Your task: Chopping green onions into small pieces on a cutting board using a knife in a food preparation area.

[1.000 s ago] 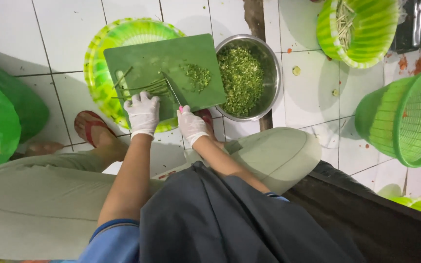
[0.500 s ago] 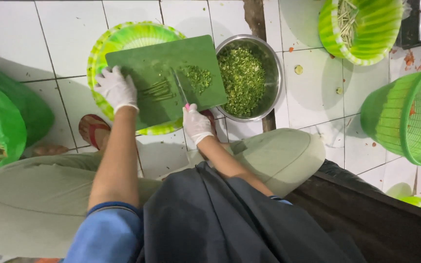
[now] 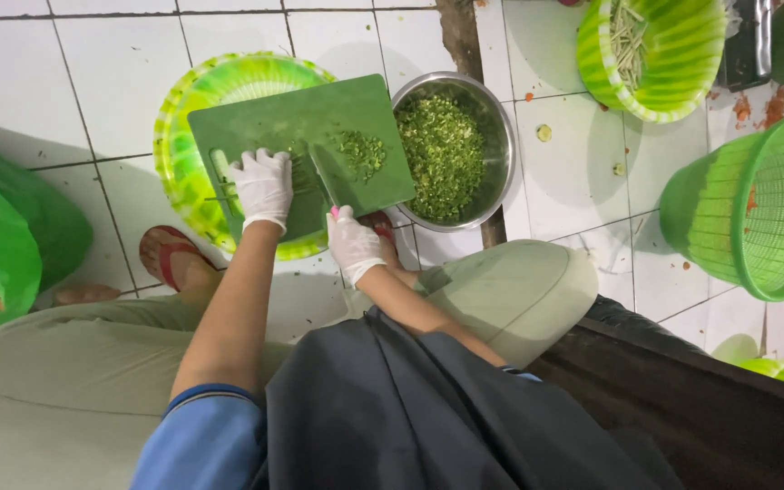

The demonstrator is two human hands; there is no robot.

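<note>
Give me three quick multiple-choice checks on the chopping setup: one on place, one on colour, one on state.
1. Where does the steel bowl of chopped greens sit?
A. right of the cutting board
B. on the board
C. left of the board

2. What colour is the board?
A. white
B. green
C. red

3. What is the left hand doing?
A. lifted clear
B. pressing long greens to the board
C. inside the bowl

Answers: A, the bowl adjoins the board's right edge; B, its surface is plainly green; B, the gloved palm lies on the stems while the right hand holds the knife.
</note>
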